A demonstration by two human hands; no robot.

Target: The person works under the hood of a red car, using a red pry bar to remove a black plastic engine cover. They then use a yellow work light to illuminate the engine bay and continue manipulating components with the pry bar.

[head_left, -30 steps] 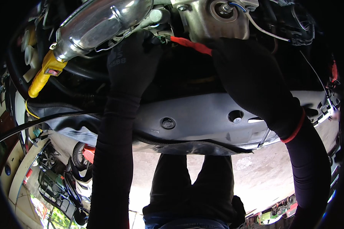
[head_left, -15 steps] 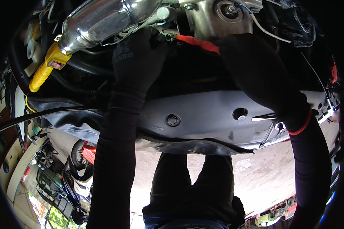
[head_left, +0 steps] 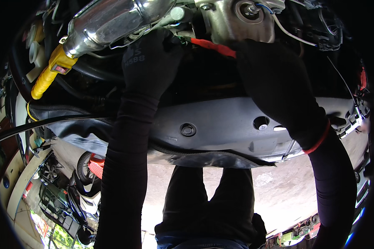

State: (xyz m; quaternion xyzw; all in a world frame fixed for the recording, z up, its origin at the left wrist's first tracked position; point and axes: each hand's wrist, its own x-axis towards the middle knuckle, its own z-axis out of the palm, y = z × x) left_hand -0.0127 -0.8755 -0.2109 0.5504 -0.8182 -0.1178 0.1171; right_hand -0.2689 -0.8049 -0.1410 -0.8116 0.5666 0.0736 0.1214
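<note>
Both my hands wear dark gloves and reach into a vehicle's engine bay. My right hand (head_left: 272, 79) is closed round the end of a red-handled tool (head_left: 214, 46). The tool points left, and its tip lies by my left fingers among small metal parts; the jaw or tip shape is hard to make out. My left hand (head_left: 153, 60) has its fingers curled in under a pale round-ended metal part (head_left: 178, 14); what they grip, if anything, is hidden. A silvery metal housing (head_left: 237, 27) with a round recess stands above my right hand.
A work lamp with a yellow handle (head_left: 54, 72) and shiny metal hood (head_left: 116, 25) lies at the upper left. A grey bumper panel (head_left: 220, 124) crosses in front of me. A black cable (head_left: 50, 121) runs leftward over a dark cover. Motorbikes (head_left: 81, 195) stand lower left.
My right wrist and forearm have swung down and to the left, and the red handle has shifted slightly with them. My left hand stays nearly where it was.
</note>
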